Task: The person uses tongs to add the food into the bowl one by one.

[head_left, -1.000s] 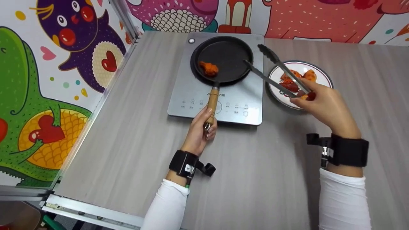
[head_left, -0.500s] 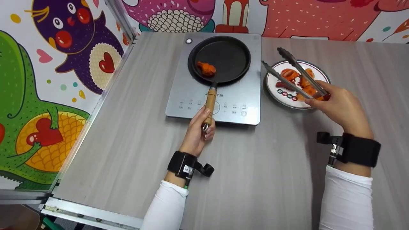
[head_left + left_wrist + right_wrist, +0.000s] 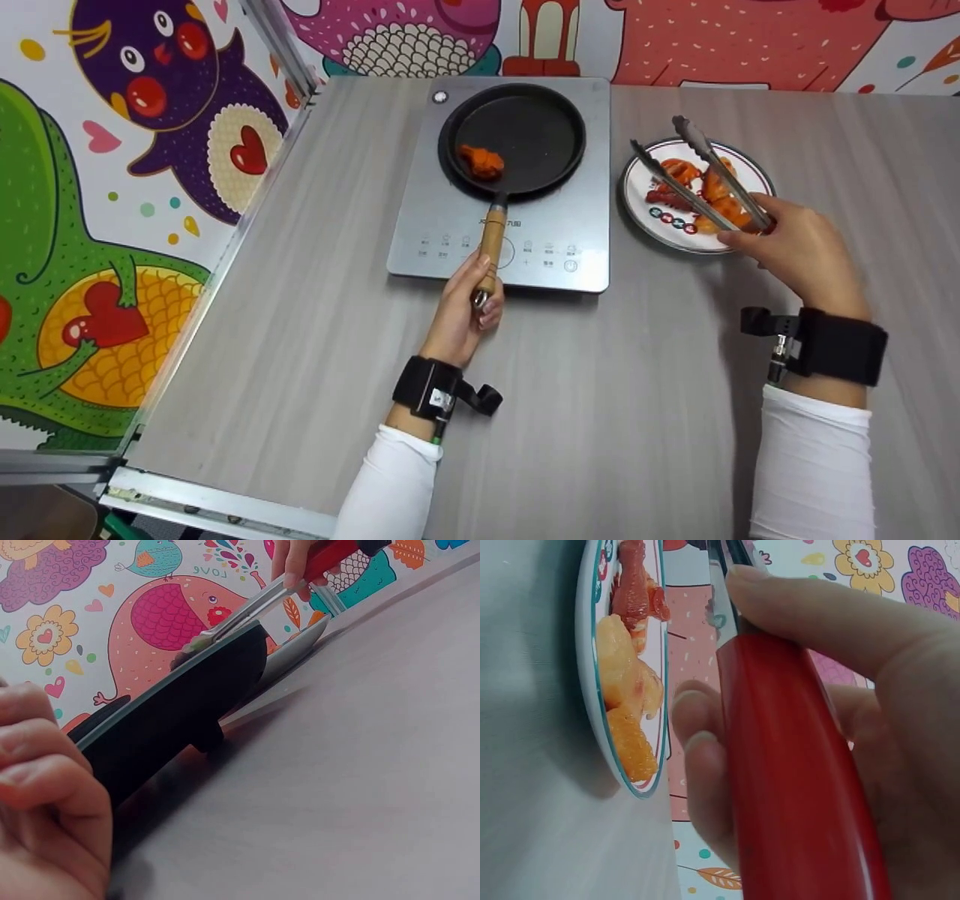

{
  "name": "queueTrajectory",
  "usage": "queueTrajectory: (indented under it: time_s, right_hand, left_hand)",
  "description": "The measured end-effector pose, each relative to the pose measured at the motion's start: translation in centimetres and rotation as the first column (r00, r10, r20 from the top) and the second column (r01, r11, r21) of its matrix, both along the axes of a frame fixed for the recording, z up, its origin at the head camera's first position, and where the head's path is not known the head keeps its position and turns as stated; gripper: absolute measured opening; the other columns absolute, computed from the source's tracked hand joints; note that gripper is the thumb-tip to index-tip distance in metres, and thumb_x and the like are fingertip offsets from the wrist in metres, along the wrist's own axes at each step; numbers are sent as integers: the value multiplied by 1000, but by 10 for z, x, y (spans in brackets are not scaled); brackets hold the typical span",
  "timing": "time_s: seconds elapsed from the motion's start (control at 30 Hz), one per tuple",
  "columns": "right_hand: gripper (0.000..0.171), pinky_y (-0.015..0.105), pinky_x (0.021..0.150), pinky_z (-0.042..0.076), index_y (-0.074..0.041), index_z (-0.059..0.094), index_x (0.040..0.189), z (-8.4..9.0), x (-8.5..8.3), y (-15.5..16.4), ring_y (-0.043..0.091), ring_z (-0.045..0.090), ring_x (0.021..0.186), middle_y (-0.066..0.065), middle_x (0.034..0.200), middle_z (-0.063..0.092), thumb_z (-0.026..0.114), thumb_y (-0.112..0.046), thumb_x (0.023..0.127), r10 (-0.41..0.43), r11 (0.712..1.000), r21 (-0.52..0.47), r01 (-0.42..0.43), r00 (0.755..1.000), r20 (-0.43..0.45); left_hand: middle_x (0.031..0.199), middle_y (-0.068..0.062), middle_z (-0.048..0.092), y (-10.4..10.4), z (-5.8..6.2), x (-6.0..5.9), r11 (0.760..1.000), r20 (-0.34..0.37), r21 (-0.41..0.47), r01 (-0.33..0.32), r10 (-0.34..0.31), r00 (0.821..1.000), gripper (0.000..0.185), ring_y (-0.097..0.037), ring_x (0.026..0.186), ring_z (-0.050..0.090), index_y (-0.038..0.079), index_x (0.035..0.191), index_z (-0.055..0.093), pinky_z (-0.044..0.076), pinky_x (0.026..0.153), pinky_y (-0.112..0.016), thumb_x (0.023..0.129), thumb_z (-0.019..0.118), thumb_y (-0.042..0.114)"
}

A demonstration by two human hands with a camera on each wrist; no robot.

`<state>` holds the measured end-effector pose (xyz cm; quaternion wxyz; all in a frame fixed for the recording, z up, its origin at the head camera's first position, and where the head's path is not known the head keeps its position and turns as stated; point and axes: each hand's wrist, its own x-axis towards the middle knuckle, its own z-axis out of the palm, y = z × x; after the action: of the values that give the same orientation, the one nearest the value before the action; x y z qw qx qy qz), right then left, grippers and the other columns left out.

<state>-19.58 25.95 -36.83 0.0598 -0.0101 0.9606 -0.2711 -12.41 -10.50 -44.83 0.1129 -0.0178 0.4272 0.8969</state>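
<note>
My left hand (image 3: pixel 466 307) grips the wooden handle (image 3: pixel 492 238) of a round black frying pan (image 3: pixel 536 139). One orange-red sauced piece of meat (image 3: pixel 482 163), like a small drumstick, lies at the pan's lower left. My right hand (image 3: pixel 806 251) holds metal tongs (image 3: pixel 731 181) by their red handle (image 3: pixel 795 765), their arms spread and nothing between the tips. The tongs overlap a white plate (image 3: pixel 636 201) in the head view. On it lie several sauced meat pieces (image 3: pixel 619 660), orange and dark red.
The pan sits on a silver induction cooktop (image 3: pixel 442 259) with its touch controls at the front. Cartoon-printed walls (image 3: pixel 675 45) stand behind and at the left. A metal frame edge (image 3: pixel 217 499) borders the table (image 3: pixel 300 337) at the front left.
My right hand has carried the tongs rightward from beside the pan to over the plate, slowing in the last half second. The left hand keeps its hold on the pan handle.
</note>
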Motion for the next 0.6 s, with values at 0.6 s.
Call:
queueTrajectory:
  time_s: [0.6]
  right_hand:
    - [69,32,49,40,-3,49,126,-8,-1,3,24,53,65,14,84,59,62,-50,77,21,1000,0,-21,999,40]
  left_hand:
    - [57,2,41,0,1,2,1000,-10,5,3,-3,1000,51,-7,42,34,18,135,35,25,36,-18,89,52,33]
